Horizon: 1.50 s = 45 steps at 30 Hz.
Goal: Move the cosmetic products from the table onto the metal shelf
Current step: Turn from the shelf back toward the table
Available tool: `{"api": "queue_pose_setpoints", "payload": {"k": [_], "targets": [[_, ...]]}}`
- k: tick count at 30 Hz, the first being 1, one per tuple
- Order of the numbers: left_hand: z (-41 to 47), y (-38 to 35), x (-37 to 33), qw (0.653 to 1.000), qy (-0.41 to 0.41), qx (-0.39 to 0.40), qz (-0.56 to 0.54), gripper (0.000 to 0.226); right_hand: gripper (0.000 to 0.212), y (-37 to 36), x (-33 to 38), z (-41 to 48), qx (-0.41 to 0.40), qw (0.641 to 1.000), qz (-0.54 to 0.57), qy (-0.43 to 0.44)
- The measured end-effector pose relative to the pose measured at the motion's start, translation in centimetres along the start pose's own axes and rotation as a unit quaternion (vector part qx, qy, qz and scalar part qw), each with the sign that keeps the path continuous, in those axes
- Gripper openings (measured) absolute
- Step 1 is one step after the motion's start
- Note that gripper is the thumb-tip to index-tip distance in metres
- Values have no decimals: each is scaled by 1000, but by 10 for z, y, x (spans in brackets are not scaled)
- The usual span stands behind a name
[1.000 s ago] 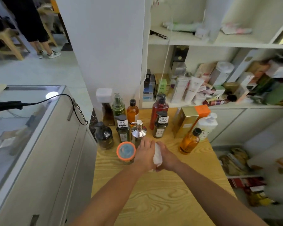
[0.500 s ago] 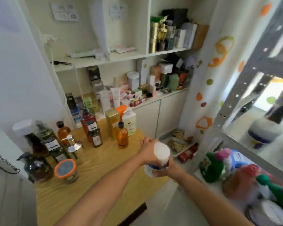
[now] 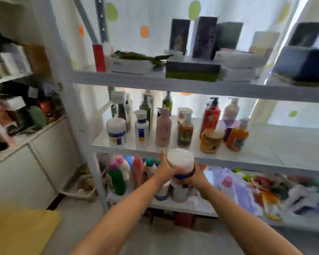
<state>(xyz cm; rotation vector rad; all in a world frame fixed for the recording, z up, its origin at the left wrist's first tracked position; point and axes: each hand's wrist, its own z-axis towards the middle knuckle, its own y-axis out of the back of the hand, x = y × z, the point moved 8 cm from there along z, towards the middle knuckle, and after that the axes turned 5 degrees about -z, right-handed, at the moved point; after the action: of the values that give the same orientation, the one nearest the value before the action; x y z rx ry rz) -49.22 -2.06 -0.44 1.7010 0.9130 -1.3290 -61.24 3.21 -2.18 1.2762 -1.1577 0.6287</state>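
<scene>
The white jar [image 3: 180,161], with a flat white lid and a dark blue band low on its body, was held upright in the air against the front edge of the metal shelf [image 3: 247,163], at the height of its middle tier and not resting on it. Both grips held it. The left grip [image 3: 165,169] curled round its left side with the thumb up by the lid, and the right grip [image 3: 196,176] cupped the right side and the base, fingers wrapped over the blue band.

On the middle tier just behind the jar stood a row of products: a white tub with a blue label [image 3: 116,132] at the left, then a white bottle with blue trim [image 3: 141,128], a pink bottle [image 3: 163,127], a brown pump bottle [image 3: 185,130], a tan jar [image 3: 211,140] and an orange pump bottle [image 3: 237,136], with a red pump bottle [image 3: 211,115] further back.

The tier above carried dark boxes [image 3: 203,37], blurred. The tier below held a green bottle [image 3: 116,178] among other blurred containers. A corner of the yellow wooden bench [image 3: 17,230] showed at the lower left, well apart from the jar.
</scene>
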Motion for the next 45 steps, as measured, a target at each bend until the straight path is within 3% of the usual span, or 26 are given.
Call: {"api": "queue_pose_setpoints", "payload": {"k": [5, 7, 10, 13, 23, 27, 35, 41, 45], "targets": [[8, -156, -35, 990, -9, 128, -59, 119, 103, 139, -43, -30, -161, 983, -76, -42], [13, -210, -42, 985, -7, 160, -66, 121, 100, 180, -63, -42, -191, 974, -94, -78], [24, -273, -42, 979, 23, 190, -64, 73, 87, 231, -94, -51, -216, 962, -105, -128], [40, -325, -44, 972, -10, 234, -22, 65, 76, 276, -118, -50, -238, 957, -91, -138], [152, -433, -80, 980, -75, 187, 10, 67, 51, 402, -162, 37, -264, 946, -89, -165], [182, -452, -72, 984, -71, 162, 16, 79, 78, 424, -183, 62, -238, 953, -54, -177], [247, -464, -63, 990, -72, 114, -47, 69, 74, 444, -198, 148, -135, 981, -85, -107], [321, -480, -50, 995, -87, 22, -53, 66, 41, 459, -210, 219, -112, 987, -103, -45], [355, -476, -51, 992, -110, -61, -29, 75, 45, 463, -214, 260, -86, 991, -101, -14]]}}
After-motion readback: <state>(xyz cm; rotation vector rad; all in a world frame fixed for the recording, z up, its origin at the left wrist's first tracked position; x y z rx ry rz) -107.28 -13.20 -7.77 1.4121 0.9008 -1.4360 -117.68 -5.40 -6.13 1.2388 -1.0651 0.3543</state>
